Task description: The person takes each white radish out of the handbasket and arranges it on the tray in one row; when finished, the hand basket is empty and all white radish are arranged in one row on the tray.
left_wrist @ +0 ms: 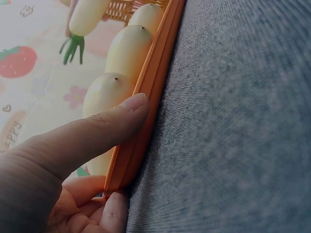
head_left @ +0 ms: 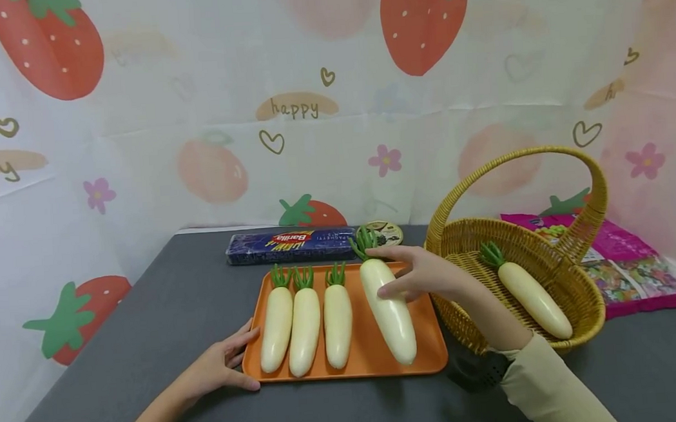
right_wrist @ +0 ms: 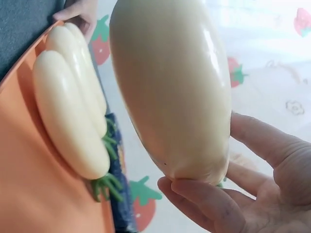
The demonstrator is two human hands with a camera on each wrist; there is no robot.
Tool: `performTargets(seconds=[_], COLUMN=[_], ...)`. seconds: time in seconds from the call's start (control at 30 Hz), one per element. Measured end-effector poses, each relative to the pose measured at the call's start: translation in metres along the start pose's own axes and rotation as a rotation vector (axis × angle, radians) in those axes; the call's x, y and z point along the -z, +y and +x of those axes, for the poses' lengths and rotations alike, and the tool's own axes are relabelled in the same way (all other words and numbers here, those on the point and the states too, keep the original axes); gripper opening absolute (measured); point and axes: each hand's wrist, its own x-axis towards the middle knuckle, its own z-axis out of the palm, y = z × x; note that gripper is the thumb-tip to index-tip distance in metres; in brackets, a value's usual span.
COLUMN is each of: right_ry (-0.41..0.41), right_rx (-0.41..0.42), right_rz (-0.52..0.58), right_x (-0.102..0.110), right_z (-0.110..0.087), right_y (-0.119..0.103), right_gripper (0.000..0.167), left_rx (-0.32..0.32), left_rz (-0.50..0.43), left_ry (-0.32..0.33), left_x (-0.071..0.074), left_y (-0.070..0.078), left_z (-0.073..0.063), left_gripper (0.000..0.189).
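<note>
My right hand [head_left: 414, 272] grips a white radish [head_left: 389, 311] near its leafy end, above the right part of an orange tray [head_left: 428, 354]. In the right wrist view the held radish [right_wrist: 170, 87] looms large, with thumb and fingers around its lower end. Three more white radishes lie side by side on the tray: a left one [head_left: 277, 331], a middle one [head_left: 305, 332] and a right one [head_left: 338, 327], green tops away from me. My left hand [head_left: 216, 367] holds the tray's near left corner; its thumb lies on the rim in the left wrist view.
A wicker basket [head_left: 589, 292] with a tall handle stands right of the tray, with another white radish [head_left: 535, 299] inside. Behind the tray lie a blue spaghetti pack [head_left: 290, 245] and a round tin [head_left: 387, 232]. A pink bag [head_left: 644, 276] sits behind the basket.
</note>
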Motion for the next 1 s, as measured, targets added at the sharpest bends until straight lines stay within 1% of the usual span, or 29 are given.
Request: performTargets(seconds=[0.2,0.33,0.5,0.53,0.6,0.77,0.93,1.0], right_ry=[0.014,0.056,0.107,0.114,0.134,0.163,0.148,0.136], right_rx=[-0.038,-0.060,-0.095,-0.103,-0.115,-0.120,-0.108,-0.088], right_rz=[0.091,0.095,0.110,0.104,0.054,-0.033,-0.084,-0.074], right_x=[-0.006,-0.014,-0.022,-0.023,-0.025,-0.026,-0.027,-0.028], right_z=[0.017,0.025,0.035,0.037,0.040,0.045,0.046,0.046], right_y=[0.020,0.029,0.038,0.040,0.044,0.052,0.062,0.064], right_gripper=[0.072,0.071,0.070,0.070,0.069,0.068,0.067,0.066], left_rx=[0.000,-0.013,-0.013,-0.011,-0.007,-0.005,-0.010,-0.014], left_rz=[-0.010,-0.024,-0.016,-0.014,-0.012,-0.011,-0.010,-0.008], left_ry=[0.002,-0.006,0.008,0.011,0.015,0.022,0.022,0.022], left_x=[-0.001,-0.002,-0.002,-0.001,-0.001,-0.001,-0.001,0.000], left_y=[-0.002,-0.003,-0.003,-0.003,-0.003,-0.002,-0.002,-0.001], left_z=[0.000,-0.003,-0.003,-0.003,-0.003,-0.001,0.000,0.000], left_gripper=[0.090,0.091,0.091,0.091,0.091,0.092,0.092,0.092])
